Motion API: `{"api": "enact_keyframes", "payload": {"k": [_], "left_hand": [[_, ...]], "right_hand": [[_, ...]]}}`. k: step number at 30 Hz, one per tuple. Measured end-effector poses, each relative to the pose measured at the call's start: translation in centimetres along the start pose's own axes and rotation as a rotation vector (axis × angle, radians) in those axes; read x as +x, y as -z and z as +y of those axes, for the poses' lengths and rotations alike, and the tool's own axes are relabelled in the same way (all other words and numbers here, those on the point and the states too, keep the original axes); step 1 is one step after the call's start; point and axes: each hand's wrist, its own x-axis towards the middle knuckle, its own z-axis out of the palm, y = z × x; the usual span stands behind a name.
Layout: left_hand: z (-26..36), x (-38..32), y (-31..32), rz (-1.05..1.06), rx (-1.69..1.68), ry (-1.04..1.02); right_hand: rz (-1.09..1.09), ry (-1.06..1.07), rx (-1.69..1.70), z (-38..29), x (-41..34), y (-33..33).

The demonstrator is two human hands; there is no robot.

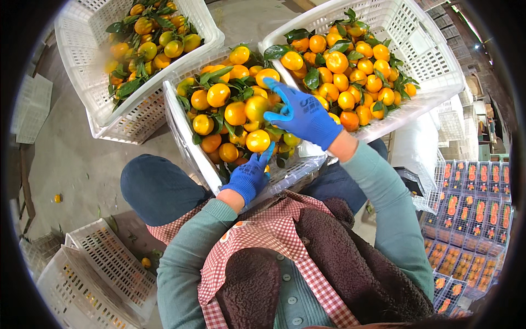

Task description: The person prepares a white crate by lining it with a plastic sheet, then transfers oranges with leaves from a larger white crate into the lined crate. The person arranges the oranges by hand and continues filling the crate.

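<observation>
A white plastic crate with a clear plastic liner stands tilted before me, filled with mandarins that bear green leaves. Both my hands wear blue knit gloves with coated fingers. My right hand hovers over the fruit, thumb and fingers spread beside a yellowish mandarin; I see nothing gripped in it. At the crate's near side, my left hand has its fingers apart, the fingertips close to a shiny mandarin. Whether they touch it is unclear.
A crate of leafy mandarins adjoins at right; another crate at upper left holds greener ones. Empty-looking crates lie at lower left. Stacked clear packs of fruit stand at right. Loose fruit lies on the floor.
</observation>
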Motion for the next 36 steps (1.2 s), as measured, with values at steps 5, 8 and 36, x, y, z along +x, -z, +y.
{"api": "enact_keyframes", "payload": {"k": [5, 8, 36], "left_hand": [[-0.5, 0.4, -0.5, -0.026, 0.038, 0.020], [-1.1, 0.4, -0.9, 0.046, -0.027, -0.022], [-2.0, 0.4, -1.4, 0.106, -0.021, -0.033]], "right_hand": [[-0.572, -0.233, -0.445, -1.3, -1.4, -4.2], [-0.462, -0.279, -0.337, -0.3, -1.6, -5.8], [-0.405, -0.515, 0.409, 3.1, -3.8, -5.7]]}}
